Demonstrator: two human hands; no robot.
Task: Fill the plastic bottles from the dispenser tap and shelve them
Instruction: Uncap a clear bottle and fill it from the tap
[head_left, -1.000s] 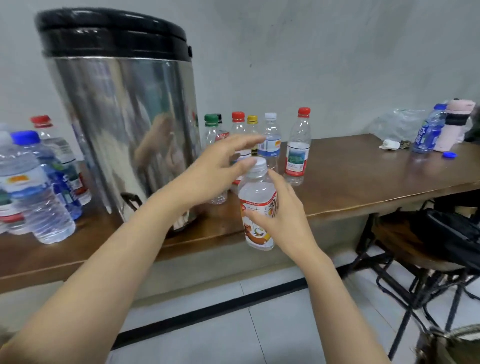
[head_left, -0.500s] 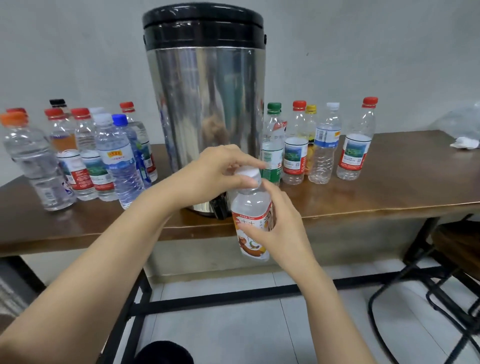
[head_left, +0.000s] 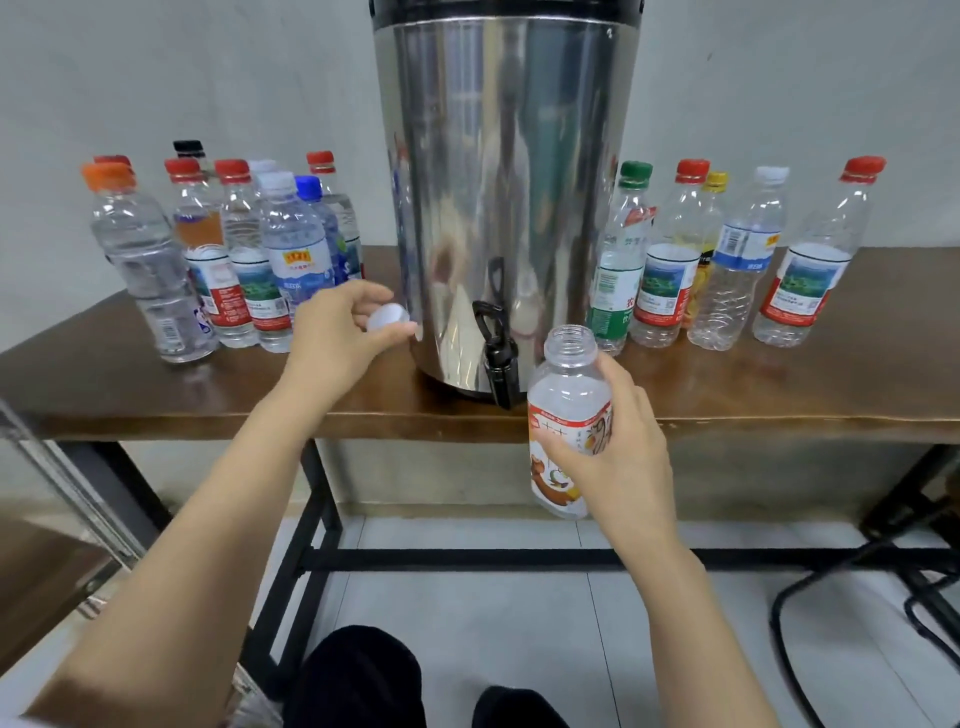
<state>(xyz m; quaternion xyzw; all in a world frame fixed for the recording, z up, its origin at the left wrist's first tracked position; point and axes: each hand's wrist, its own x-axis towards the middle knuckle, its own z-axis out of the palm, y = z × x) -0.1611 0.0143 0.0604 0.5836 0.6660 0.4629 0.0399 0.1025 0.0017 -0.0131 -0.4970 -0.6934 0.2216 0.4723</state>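
A clear plastic bottle (head_left: 569, 415), uncapped and empty, is clasped upright in the right hand (head_left: 618, 441), just off the front edge of the bench (head_left: 779, 395) and beside the black tap (head_left: 496, 353). Its threaded neck is open; its white label carries red and orange fruit artwork, the writing too small to be read. A round white cap (head_left: 387, 317) is pinched in the fingers of the left hand (head_left: 343, 338), above the bench and close to the dispenser (head_left: 498, 197). The dispenser is a tall cylinder of polished steel with a black band at the top, set near the front edge at mid-bench. Capped clear bottles are grouped toward the left end (head_left: 228, 260) and lined up toward the right end (head_left: 727, 265), caps red, orange, blue, green, yellow and white. The bench top is dark brown wood on a black metal frame.
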